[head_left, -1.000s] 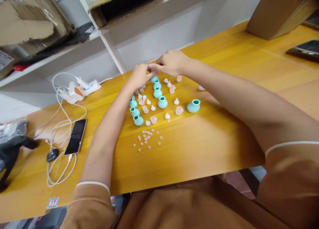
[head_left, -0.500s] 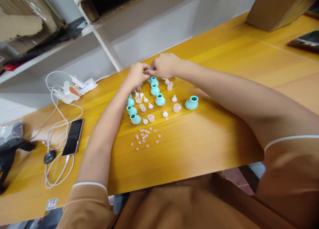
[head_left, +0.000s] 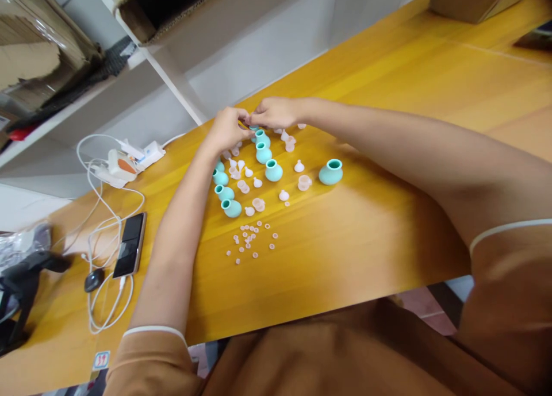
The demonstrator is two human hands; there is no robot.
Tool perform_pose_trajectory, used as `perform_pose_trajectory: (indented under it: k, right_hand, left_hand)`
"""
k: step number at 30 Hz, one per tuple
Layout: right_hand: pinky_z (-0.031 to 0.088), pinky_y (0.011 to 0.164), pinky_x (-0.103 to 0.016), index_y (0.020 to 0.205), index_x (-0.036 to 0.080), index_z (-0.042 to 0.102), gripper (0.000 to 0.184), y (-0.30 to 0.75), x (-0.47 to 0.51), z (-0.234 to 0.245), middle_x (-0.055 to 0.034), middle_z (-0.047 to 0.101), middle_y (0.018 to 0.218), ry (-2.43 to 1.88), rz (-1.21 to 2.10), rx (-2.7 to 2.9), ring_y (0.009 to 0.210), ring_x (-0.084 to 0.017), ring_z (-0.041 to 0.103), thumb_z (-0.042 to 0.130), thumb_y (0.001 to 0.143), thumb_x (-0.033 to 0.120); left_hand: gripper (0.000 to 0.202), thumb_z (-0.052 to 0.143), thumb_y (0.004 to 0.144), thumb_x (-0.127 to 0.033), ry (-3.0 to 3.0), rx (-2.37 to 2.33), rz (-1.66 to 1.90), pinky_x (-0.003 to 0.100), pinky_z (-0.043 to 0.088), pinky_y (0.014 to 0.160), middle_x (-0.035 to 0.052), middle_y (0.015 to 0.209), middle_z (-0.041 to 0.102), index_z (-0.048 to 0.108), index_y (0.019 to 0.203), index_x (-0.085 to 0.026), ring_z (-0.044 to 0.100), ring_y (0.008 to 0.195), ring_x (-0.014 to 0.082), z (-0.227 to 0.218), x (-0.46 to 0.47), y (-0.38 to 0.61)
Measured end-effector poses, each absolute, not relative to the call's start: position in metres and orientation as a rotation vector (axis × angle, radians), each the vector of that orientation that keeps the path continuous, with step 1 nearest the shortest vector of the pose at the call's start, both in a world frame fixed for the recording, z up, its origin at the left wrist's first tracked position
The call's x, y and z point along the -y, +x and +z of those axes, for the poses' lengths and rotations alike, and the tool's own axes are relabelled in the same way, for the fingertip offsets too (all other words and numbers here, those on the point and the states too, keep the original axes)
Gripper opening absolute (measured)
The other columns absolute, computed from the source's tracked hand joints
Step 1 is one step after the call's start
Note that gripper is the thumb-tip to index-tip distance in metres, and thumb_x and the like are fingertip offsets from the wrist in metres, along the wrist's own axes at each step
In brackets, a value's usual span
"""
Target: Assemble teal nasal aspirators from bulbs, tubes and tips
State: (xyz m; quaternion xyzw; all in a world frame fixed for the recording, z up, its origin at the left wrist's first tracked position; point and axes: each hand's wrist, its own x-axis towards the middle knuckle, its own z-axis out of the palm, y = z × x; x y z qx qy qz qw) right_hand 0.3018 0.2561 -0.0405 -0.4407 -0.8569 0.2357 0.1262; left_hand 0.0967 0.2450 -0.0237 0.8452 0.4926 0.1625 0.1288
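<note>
Measured from the big teal pot (head_left: 331, 172), the table (head_left: 388, 223) lies bare toward its near edge and to the pot's right. A white shelf (head_left: 241, 57) closes off the far side, just behind the hands. Left of the pot, smaller teal pots (head_left: 273, 170) stand in rows among pale pink stoppers (head_left: 299, 166), with tiny pink rings (head_left: 252, 241) scattered nearer the person. Far left lies a phone (head_left: 130, 251). Beyond and left of the pot, the left hand (head_left: 225, 130) and right hand (head_left: 273, 112) meet fingertip to fingertip. Each grip is pinched closed on one small piece (head_left: 249, 120), pale and mostly hidden by fingers.
</note>
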Motion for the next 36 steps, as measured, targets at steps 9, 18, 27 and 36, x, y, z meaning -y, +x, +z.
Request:
perform_pose_trajectory:
  k: [9, 18, 27, 36]
  right_hand:
    - [0.035, 0.063, -0.029, 0.075, 0.024, 0.034, 0.034, 0.302, -0.232, -0.018, 0.0007, 0.03, 0.065, -1.148, 0.867, 2.354, 0.068, -0.016, 0.029, 0.031, 0.107, 0.037]
    - [0.028, 0.075, -0.033, 0.08, 0.015, 0.061, 0.049, 0.342, -0.243, 0.018, -0.0121, 0.065, 0.083, -1.39, 0.133, 2.386, 0.083, -0.019, 0.047, 0.051, 0.108, 0.053]
    - [0.029, 0.072, -0.031, 0.087, 0.013, 0.073, 0.041, 0.389, -0.282, -0.051, -0.0092, 0.07, 0.084, -1.656, 0.252, 2.51, 0.07, -0.012, 0.039, 0.064, 0.106, 0.048]
    - [0.029, 0.075, -0.032, 0.088, 0.014, 0.073, 0.05, 0.396, -0.285, -0.066, -0.0093, 0.072, 0.084, -1.524, 0.27, 2.506, 0.073, -0.012, 0.046, 0.062, 0.107, 0.059]
  left_hand:
    - [0.02, 0.084, 0.078, -0.019, 2.392, -1.45, 0.493, 0.035, 0.058, 0.096, 0.0048, 0.1, 0.081, 0.074, 0.095, -0.019, 0.075, 0.1, 0.0252, -0.024, -0.244, 0.096]
    - [0.035, 0.085, 0.079, -0.02, 2.365, -1.347, 0.457, 0.037, 0.058, 0.103, 0.0075, 0.115, 0.081, 0.075, 0.113, -0.021, 0.075, 0.113, 0.0267, -0.021, -0.242, 0.096]
    - [0.052, 0.053, 0.101, -0.074, 2.087, -1.595, 0.853, 0.039, 0.054, 0.094, -0.0004, 0.093, 0.079, 0.071, 0.118, -0.029, 0.068, 0.114, 0.0229, 0.01, -0.271, 0.018]
    - [0.015, 0.054, 0.094, -0.027, 1.872, -1.992, 1.01, 0.031, 0.054, 0.085, 0.0015, 0.087, 0.076, 0.066, 0.102, -0.023, 0.07, 0.088, 0.0176, -0.064, -0.273, -0.041]
